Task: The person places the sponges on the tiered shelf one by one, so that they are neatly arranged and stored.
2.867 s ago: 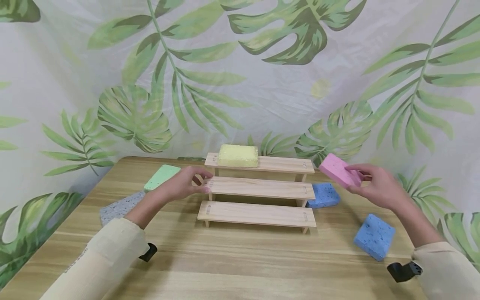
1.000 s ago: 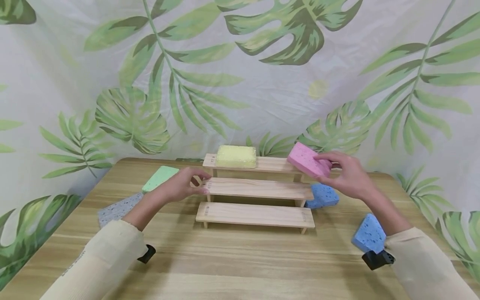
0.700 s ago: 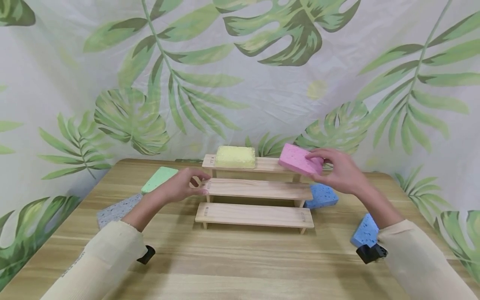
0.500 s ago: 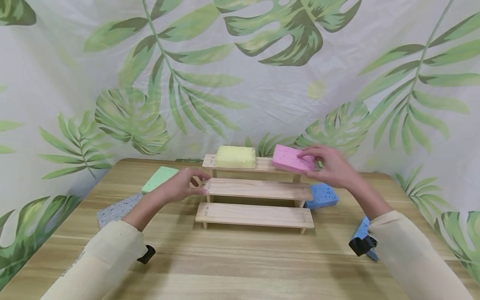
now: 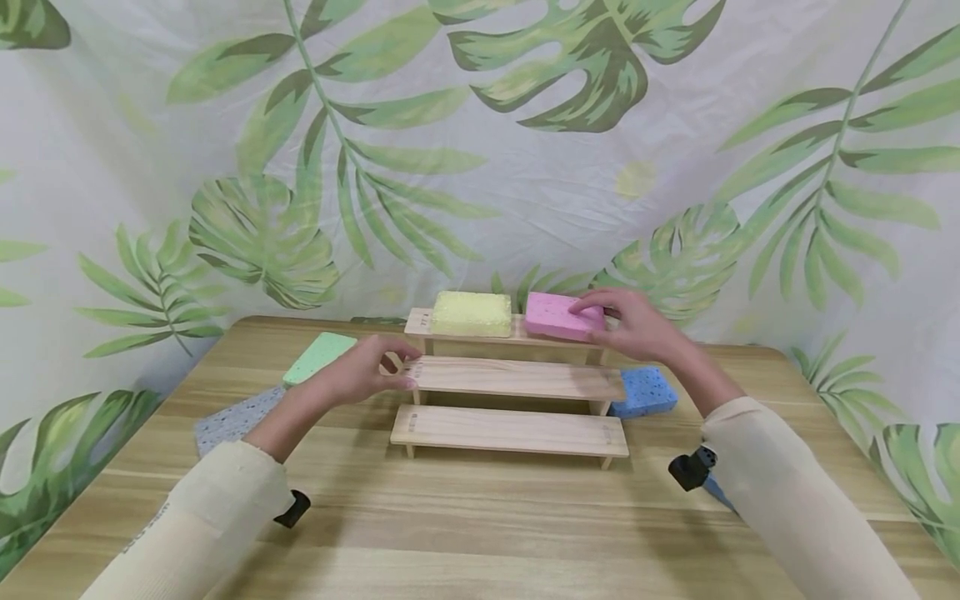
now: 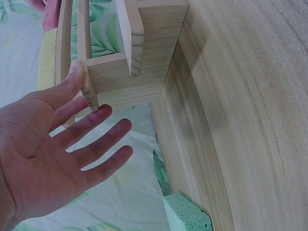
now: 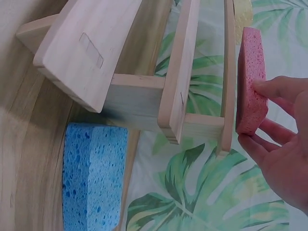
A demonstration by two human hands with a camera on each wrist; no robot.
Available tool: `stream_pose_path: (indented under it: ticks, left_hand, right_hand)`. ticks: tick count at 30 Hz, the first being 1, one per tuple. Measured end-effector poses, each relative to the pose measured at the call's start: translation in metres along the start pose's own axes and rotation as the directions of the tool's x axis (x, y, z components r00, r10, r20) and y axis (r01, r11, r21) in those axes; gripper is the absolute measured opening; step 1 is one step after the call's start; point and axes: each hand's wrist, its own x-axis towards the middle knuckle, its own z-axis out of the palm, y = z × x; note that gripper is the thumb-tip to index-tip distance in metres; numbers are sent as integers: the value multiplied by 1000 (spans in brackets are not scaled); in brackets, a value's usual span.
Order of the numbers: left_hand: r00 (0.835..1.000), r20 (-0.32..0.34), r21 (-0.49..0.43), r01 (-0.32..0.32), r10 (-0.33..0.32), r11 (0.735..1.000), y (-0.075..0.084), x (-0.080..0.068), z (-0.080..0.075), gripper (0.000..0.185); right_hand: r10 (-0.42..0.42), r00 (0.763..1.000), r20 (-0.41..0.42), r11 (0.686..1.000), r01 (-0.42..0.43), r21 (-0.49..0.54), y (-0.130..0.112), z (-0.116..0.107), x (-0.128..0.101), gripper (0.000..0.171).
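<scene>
Setting pink sponge [image 5: 555, 315] flat on top shelf [image 5: 517, 331] beside yellow sponge [image 5: 471, 313]: right hand [image 5: 630, 327] pinches it; open left hand [image 5: 360, 372] steadies rack's end.

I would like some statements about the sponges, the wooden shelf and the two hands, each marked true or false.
1. The right hand holds the pink sponge at the top step of the wooden stepped shelf. True.
2. The yellow sponge lies on the lowest step. False: it lies on the top step, beside the pink one.
3. The left hand touches the left end of the shelf with straight fingers. True.
4. The green sponge is in the left hand. False: it lies on the table, behind that hand.
5. A blue sponge lies on the middle step. False: it lies on the table by the shelf's right end.
</scene>
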Motion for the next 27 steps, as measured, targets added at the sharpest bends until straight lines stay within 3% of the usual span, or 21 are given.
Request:
stream_pose_path:
  ticks: [27]
  left_hand:
    - [1000, -1, 15, 14, -14, 1000, -3, 1, 1, 43]
  right_hand:
    - [20, 999, 41, 1000, -21, 19, 1, 9, 10, 31]
